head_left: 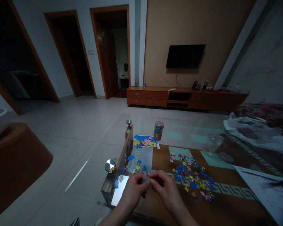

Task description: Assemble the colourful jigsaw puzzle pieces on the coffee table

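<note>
My left hand (135,187) and my right hand (164,185) meet over the near edge of the glass table, thumbs and fingertips pinched together. Between them is a small bluish jigsaw puzzle piece (145,180); fingers cover most of it, so I cannot tell whether it is one piece or two joined. Loose blue and yellow puzzle pieces (137,168) lie just beyond my left hand. To the right of my right hand spreads a larger scatter of mixed puzzle pieces (191,174). A colourful picture sheet (145,142) with cartoon figures lies farther back, beside a printed tin (158,131).
On the right are a clear jar (213,143), a round metal lid (225,157), white paper (261,185) and a plastic bag (252,130). Round metal caps (110,164) stick up at the table's left side. A wooden TV cabinet (157,97) stands against the far wall.
</note>
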`<state>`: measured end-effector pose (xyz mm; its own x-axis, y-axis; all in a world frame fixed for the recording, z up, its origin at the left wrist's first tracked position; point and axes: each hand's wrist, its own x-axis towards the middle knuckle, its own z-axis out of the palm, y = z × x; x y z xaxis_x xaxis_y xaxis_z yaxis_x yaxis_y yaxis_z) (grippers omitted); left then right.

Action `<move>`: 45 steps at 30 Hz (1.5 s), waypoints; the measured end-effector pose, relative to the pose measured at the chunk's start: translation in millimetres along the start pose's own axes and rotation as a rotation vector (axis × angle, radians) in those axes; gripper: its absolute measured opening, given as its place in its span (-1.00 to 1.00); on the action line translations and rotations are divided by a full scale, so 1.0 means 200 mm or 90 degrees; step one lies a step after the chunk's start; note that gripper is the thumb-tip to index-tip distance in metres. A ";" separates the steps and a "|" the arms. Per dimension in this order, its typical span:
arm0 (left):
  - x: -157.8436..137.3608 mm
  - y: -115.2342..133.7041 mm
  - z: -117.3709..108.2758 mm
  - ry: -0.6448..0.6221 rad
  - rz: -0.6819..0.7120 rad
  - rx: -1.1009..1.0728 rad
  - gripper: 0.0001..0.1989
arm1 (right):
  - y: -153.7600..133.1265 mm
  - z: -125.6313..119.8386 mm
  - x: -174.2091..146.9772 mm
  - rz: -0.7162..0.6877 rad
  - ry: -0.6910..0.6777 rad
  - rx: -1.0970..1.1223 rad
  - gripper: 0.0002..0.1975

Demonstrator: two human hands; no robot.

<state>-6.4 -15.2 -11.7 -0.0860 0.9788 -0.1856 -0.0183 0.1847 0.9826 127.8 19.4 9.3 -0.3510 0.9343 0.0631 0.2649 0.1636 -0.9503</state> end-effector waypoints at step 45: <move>0.02 0.02 -0.02 0.001 -0.047 -0.197 -0.60 | 0.06 0.01 0.01 0.052 0.015 0.100 -0.70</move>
<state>-9.9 -9.7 -7.8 -0.0752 0.9634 -0.2575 -0.3271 0.2201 0.9190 128.3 23.4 -1.7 -0.3127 0.9498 -0.0110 0.1477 0.0372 -0.9883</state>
